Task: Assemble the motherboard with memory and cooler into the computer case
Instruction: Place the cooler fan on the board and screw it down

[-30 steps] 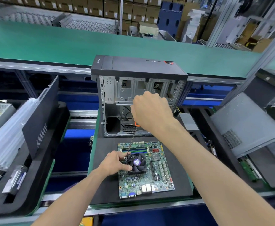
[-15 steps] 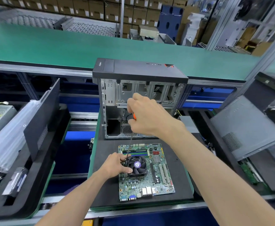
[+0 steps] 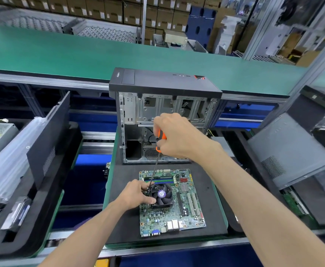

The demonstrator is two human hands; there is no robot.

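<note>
Motherboard [image 3: 172, 204] before open case [image 3: 165, 116], right hand [image 3: 179, 137] gripping screwdriver [image 3: 158, 151], left hand [image 3: 138, 194] clasping cooler [image 3: 162, 195]

no text readable, small logo on the computer case [image 3: 157, 81] front too blurred to read

Orange-and-black screwdriver [image 3: 160, 139] handle in the grip. Below it, a green motherboard [image 3: 172, 203] with a black cooler [image 3: 161, 194], purple-centred, on a black mat [image 3: 211, 191]. Behind the grip, a black-and-grey computer case [image 3: 163, 83], green belt [image 3: 80, 53].
</note>
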